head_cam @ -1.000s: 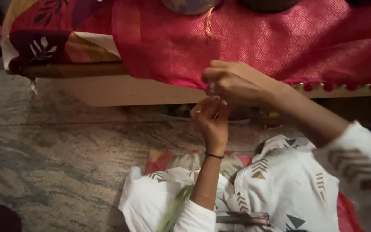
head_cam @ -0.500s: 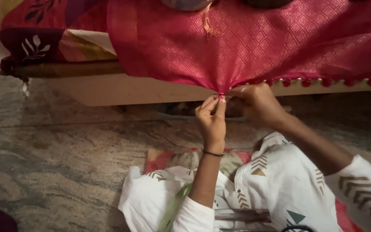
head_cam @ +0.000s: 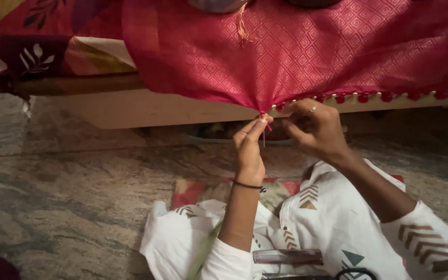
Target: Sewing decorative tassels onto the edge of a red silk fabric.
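Pink patterned cloth (head_cam: 307,52) draped over the low wooden ledge (head_cam: 146,106), hem hanging off the front, gathered to a point and pinched there between thumb and forefinger of left hand (head_cam: 250,148). Right hand (head_cam: 315,129) just beside, fingers curled together, apparently around a fine thread too thin to make out. Likely risks: gathered hem slipping free under a loosened pinch, thread snapping or knot loosening from a hard tug, neighbouring bobble trim (head_cam: 369,97) getting snagged.
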